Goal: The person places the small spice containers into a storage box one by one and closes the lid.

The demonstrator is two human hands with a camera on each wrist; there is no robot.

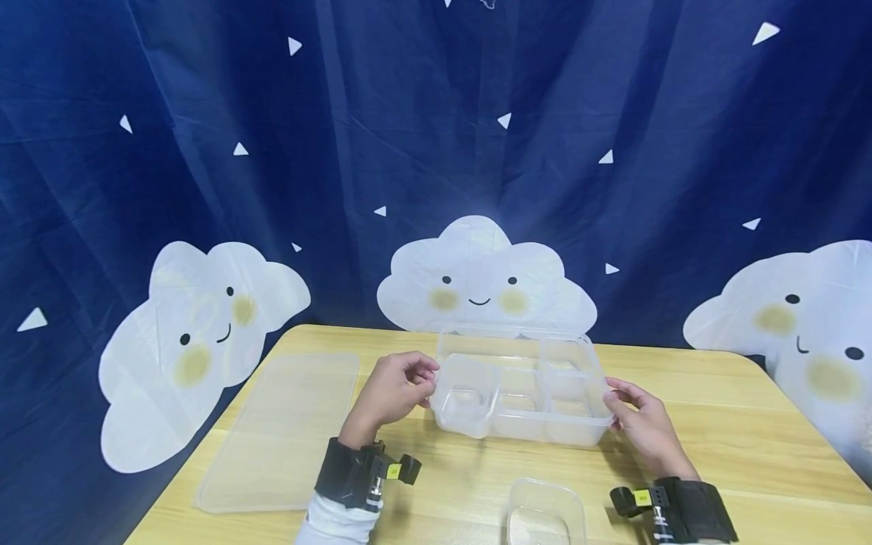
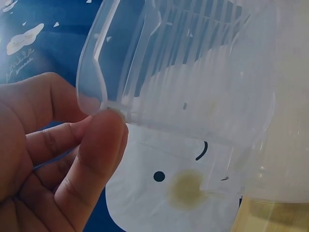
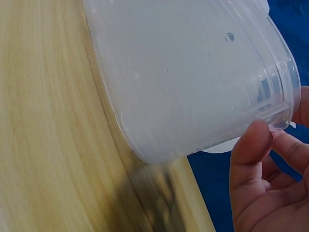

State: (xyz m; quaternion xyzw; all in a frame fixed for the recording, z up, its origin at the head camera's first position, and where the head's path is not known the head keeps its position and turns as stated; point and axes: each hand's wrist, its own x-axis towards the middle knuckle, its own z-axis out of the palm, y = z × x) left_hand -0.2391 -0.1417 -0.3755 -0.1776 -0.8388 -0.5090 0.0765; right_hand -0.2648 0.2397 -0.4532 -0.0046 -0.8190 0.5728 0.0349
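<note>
A clear plastic food storage box (image 1: 538, 428) is held at its two short ends, near the middle of the table. Several small clear inner containers sit inside it. The front-left inner container (image 1: 466, 393) overlaps the box's front rim. My left hand (image 1: 398, 390) pinches the left end of the box's rim between thumb and fingers, as the left wrist view confirms. At the opposite end, my right hand (image 1: 643, 424) pinches the rim, thumb outside (image 3: 256, 140). The box's smooth wall (image 3: 169, 77) fills much of the right wrist view.
Left of the box lies a flat translucent lid (image 1: 286, 431) on the wooden table (image 1: 736, 446). One loose small clear container (image 1: 545, 518) stands at the front edge of view. A blue curtain (image 1: 436, 113) with clouds hangs behind the table.
</note>
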